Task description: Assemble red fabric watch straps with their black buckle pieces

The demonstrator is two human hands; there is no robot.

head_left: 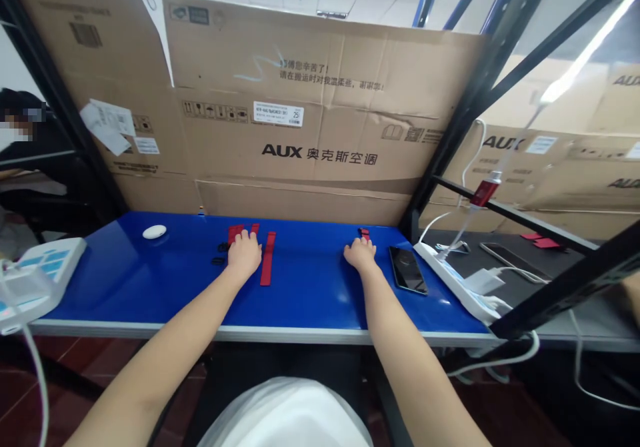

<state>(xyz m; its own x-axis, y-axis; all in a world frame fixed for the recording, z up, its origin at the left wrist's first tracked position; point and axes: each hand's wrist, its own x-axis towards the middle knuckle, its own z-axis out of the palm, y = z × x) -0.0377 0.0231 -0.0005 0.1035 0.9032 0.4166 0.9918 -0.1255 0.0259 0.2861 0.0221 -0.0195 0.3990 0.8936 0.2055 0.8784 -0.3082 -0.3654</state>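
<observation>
My left hand (245, 255) reaches over the far part of the blue table, its fingers stretched forward and a little apart on a group of flat red straps (235, 232). Its palm hides part of that group. Just left of it lie small black buckles (218, 260). A single long red strap (268, 259) lies to its right. My right hand (360, 252) is closed, fingers curled, at a short folded red strap with a black end (365, 234), which shows just beyond the fingers.
On the blue table (310, 300) are a white oval object (155, 232), a black phone (408, 270) and a white power strip (457, 284) with cables. A large cardboard panel (320, 127) stands behind. Another power strip (45, 280) sits left. A person (35, 147) is at far left.
</observation>
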